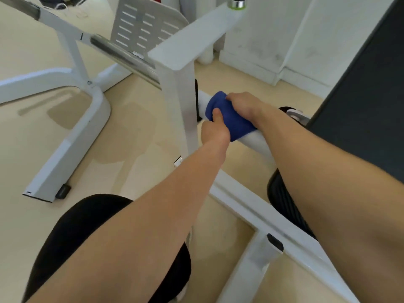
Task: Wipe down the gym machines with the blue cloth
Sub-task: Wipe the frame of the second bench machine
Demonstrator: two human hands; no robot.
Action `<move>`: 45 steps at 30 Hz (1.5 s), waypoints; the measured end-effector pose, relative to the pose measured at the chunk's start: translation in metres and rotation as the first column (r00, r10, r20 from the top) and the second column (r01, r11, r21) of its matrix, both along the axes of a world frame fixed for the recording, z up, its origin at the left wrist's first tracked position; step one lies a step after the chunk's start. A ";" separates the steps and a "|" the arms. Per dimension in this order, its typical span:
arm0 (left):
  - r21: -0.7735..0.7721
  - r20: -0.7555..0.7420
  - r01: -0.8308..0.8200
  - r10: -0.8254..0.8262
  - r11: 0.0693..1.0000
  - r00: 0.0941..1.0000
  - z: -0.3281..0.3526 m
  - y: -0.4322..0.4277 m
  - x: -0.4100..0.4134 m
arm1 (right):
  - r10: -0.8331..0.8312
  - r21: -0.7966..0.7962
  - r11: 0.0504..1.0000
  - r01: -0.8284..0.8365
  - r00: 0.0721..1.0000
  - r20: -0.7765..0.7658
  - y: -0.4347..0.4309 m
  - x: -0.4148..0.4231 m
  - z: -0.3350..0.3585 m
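White frame base [65, 154] on floor [135, 132] at left. Upright post [178, 101] next. My left hand [215, 130] just right of post: thumb presses blue cloth [231, 121], fingers curled beneath, mostly hidden. Cloth wrapped round white tube [258, 143]. My right hand [242, 103] on top, fingers clamped over cloth. Dark pad [360, 84] far right.

I see a gym room: white steel machine frames [67, 149] stand on a beige floor [131, 127], with a slotted metal guard plate [142, 25] and a dark padded backrest [360, 95].
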State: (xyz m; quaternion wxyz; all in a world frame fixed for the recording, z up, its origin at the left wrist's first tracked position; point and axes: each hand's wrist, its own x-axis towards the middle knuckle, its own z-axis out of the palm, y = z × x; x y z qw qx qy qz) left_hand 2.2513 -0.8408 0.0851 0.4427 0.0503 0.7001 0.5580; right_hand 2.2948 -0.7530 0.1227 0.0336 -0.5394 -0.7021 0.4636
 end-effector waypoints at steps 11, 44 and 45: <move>0.199 -0.005 -0.091 0.094 0.976 0.996 -0.034 0.006 0.020 | 0.209 0.417 0.861 -0.293 0.949 0.236 -0.025 0.013 -0.012; -0.012 -0.632 0.165 -0.135 0.986 0.763 -0.015 -0.060 -0.021 | 0.000 0.692 0.665 -0.281 0.927 0.375 -0.080 0.032 -0.002; 0.033 -0.648 0.164 -0.103 0.986 0.754 -0.012 -0.060 -0.019 | -0.042 0.708 0.646 -0.284 0.914 0.404 -0.084 0.035 -0.001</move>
